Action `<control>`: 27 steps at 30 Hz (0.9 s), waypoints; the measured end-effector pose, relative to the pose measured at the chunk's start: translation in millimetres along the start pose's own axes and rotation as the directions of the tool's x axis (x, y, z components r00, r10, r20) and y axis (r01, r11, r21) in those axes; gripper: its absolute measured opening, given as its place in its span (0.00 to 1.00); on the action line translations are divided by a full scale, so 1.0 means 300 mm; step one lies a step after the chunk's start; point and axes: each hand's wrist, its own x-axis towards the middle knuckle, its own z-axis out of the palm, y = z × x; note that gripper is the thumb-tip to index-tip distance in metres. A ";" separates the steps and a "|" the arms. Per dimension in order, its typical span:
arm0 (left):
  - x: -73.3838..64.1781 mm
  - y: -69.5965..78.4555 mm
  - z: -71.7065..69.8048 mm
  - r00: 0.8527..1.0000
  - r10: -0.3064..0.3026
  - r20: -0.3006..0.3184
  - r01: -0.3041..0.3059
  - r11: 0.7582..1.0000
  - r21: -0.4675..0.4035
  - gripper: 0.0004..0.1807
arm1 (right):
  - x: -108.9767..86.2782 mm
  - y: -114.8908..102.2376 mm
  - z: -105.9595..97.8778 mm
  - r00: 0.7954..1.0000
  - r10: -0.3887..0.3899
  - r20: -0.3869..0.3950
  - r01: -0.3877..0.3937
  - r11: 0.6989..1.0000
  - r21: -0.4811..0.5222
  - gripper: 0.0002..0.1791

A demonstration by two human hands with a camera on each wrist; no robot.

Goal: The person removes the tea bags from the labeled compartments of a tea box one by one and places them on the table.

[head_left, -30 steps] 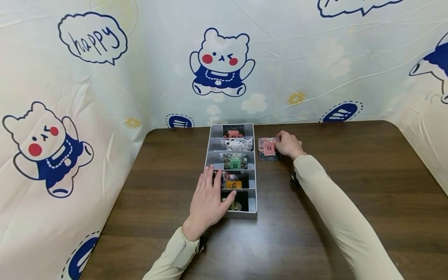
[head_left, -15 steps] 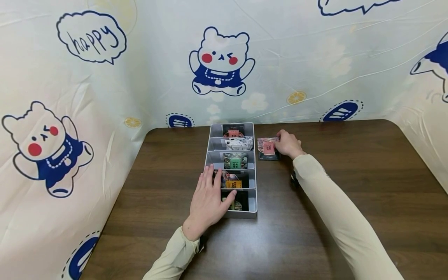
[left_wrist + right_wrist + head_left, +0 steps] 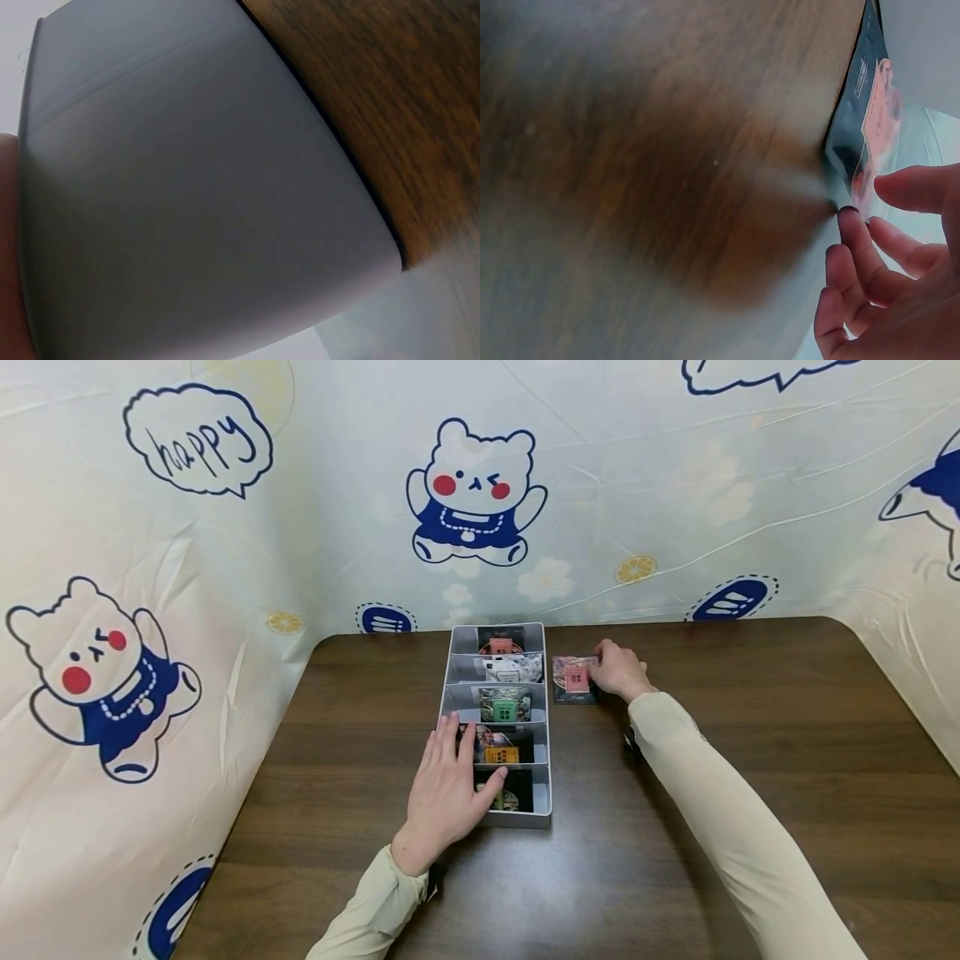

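My left hand (image 3: pixel 442 789) lies with straight, spread fingers over the left rim of a grey divided tray (image 3: pixel 545 743), covering part of its near compartments. Beside the tray's right wall, toward the far end, a small flat packet (image 3: pixel 567 693) with a pink label rests on the wooden table. My right hand (image 3: pixel 618 670) pinches its right edge. The right wrist view shows the thumb on the packet's (image 3: pixel 849 127) face and the fingertips at its lower edge. In the left wrist view the grey tray wall (image 3: pixel 202 180) fills most of the picture.
Each tray compartment holds packets: pink-labelled (image 3: pixel 501 646) at the far end, then white (image 3: pixel 513 670), green-labelled (image 3: pixel 505 706), orange-labelled (image 3: pixel 500 753) and a dark one (image 3: pixel 512 800) nearest, partly behind the left thumb. A printed cloth (image 3: pixel 600 510) hangs behind the brown table (image 3: pixel 360 727).
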 end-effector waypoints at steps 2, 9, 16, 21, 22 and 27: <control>-0.002 -0.001 0.002 1.000 0.003 -0.003 -0.003 1.000 0.006 0.43 | -0.004 0.001 -0.003 1.000 0.001 -0.007 -0.001 1.000 -0.004 0.25; -0.003 0.000 -0.001 1.000 0.003 0.001 -0.003 1.000 0.006 0.43 | -0.013 0.004 -0.009 1.000 0.010 -0.024 -0.011 1.000 -0.018 0.24; -0.001 -0.001 -0.003 1.000 -0.003 0.013 0.002 1.000 0.012 0.43 | -0.009 0.001 -0.005 0.999 0.005 -0.038 -0.005 1.000 -0.021 0.23; 0.001 -0.003 -0.003 1.000 -0.006 0.022 0.006 1.000 0.013 0.43 | -0.004 -0.013 -0.006 0.997 -0.035 -0.072 0.035 0.999 -0.004 0.22; 0.000 -0.003 -0.003 1.000 -0.003 0.018 0.003 1.000 0.012 0.43 | -0.003 -0.019 -0.006 0.995 -0.045 -0.084 0.045 0.999 0.004 0.22; -0.003 -0.002 -0.004 1.000 0.004 0.006 -0.004 1.000 0.010 0.42 | -0.002 -0.055 -0.010 0.984 -0.100 -0.147 0.108 0.993 0.047 0.21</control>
